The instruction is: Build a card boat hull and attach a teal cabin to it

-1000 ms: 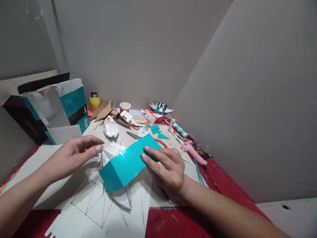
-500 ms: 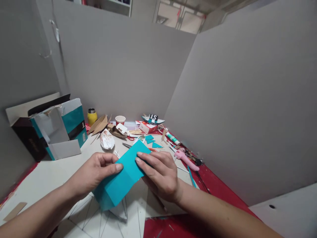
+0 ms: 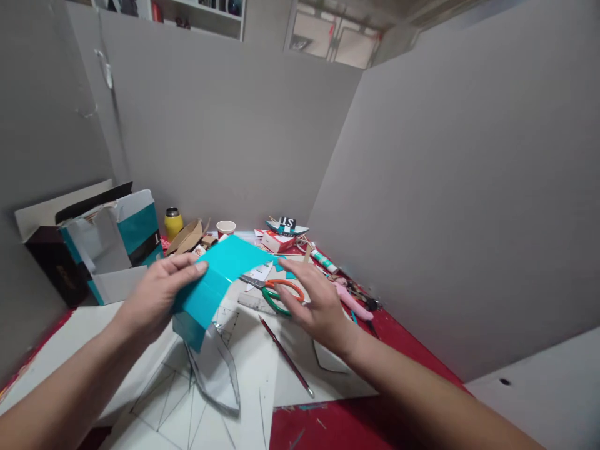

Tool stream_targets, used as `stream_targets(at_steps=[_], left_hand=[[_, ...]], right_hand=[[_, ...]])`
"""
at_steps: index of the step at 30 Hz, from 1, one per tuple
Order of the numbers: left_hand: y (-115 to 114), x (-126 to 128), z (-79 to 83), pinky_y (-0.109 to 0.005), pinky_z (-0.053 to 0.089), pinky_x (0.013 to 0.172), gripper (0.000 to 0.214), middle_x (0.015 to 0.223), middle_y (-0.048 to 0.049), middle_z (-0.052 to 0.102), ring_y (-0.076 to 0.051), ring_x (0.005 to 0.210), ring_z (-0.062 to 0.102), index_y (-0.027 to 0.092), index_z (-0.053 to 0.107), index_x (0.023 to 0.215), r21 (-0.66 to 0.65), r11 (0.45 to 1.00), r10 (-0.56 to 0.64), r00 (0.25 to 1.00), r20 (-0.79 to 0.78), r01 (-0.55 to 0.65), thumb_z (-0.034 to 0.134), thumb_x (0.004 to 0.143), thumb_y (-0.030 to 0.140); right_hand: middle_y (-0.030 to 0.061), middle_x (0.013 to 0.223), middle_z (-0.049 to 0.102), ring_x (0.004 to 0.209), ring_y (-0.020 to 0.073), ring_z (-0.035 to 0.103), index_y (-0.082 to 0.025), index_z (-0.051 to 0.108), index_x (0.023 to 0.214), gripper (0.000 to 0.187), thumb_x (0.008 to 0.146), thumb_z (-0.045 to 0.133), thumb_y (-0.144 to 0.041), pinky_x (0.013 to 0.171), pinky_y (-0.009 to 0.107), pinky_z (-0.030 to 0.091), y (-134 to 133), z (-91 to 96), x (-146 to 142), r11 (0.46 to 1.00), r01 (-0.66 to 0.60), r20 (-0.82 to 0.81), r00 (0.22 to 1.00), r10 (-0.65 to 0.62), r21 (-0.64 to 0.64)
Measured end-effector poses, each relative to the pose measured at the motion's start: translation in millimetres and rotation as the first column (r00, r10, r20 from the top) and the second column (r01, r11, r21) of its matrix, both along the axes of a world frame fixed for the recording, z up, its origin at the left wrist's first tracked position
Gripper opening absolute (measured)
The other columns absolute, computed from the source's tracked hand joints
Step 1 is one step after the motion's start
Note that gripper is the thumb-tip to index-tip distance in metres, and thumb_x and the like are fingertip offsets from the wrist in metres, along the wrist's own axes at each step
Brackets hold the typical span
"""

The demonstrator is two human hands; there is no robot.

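Observation:
My left hand (image 3: 157,294) pinches a folded sheet of teal card (image 3: 215,278) and holds it lifted above the white sheet with pencil lines (image 3: 187,400). My right hand (image 3: 312,300) hovers open, fingers spread, just right of the card and over the orange-and-green scissors (image 3: 276,289). A pencil (image 3: 285,356) lies below that hand, beside a ruler (image 3: 255,303). A pointed white cut-out (image 3: 213,372) lies under the teal card.
A teal, black and white box (image 3: 117,244) stands at the left. At the back are a yellow bottle (image 3: 173,223), a paper cup (image 3: 226,228), cardboard scraps and a small red box (image 3: 276,240). A pink glue gun (image 3: 354,301) and a glue stick (image 3: 323,259) lie at the right. Grey partitions enclose the table.
My right hand let go of the teal card and moved right, uncovering the scissors. My left hand took the card and lifted it up and to the left.

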State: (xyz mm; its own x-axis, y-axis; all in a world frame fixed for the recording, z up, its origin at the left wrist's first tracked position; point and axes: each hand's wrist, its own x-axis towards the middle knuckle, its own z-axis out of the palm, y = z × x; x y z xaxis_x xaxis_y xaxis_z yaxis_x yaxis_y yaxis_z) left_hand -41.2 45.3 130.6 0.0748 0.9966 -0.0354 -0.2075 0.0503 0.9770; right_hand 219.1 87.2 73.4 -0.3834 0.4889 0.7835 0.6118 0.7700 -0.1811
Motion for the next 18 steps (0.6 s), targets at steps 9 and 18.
stream_targets(at_steps=[9, 18], left_hand=[[20.5, -21.8, -3.1, -0.022, 0.048, 0.046, 0.02, 0.06, 0.0022, 0.066, -0.013, 0.052, 0.055, 0.022, 0.068, 0.065, 0.0, 0.988, 0.155, 0.987, 0.049, -0.156, 0.083, 0.06, 0.034], [5.6, -10.6, -12.0, -0.024, 0.049, 0.064, 0.022, 0.072, 0.001, 0.068, -0.014, 0.064, 0.061, 0.018, 0.067, 0.083, 0.049, 0.999, -0.01, 0.999, -0.043, 0.012, 0.074, 0.075, 0.038]], right_hand=[[0.0112, 0.103, 0.07, 0.094, 0.0248, 0.064, -0.019, 0.067, 0.108, 0.029, 0.083, 0.053, -0.018, 0.079, 0.033, 0.047, 23.8, -34.4, 44.0, 0.839, 0.312, 0.389, 0.912, -0.132, -0.446], [0.0107, 0.087, 0.071, 0.077, 0.0227, 0.064, -0.014, 0.067, 0.091, 0.026, 0.067, 0.059, -0.013, 0.061, 0.028, 0.039, 68.2, -41.8, 18.0, 0.782, 0.399, 0.61, 0.792, -0.03, -0.479]])
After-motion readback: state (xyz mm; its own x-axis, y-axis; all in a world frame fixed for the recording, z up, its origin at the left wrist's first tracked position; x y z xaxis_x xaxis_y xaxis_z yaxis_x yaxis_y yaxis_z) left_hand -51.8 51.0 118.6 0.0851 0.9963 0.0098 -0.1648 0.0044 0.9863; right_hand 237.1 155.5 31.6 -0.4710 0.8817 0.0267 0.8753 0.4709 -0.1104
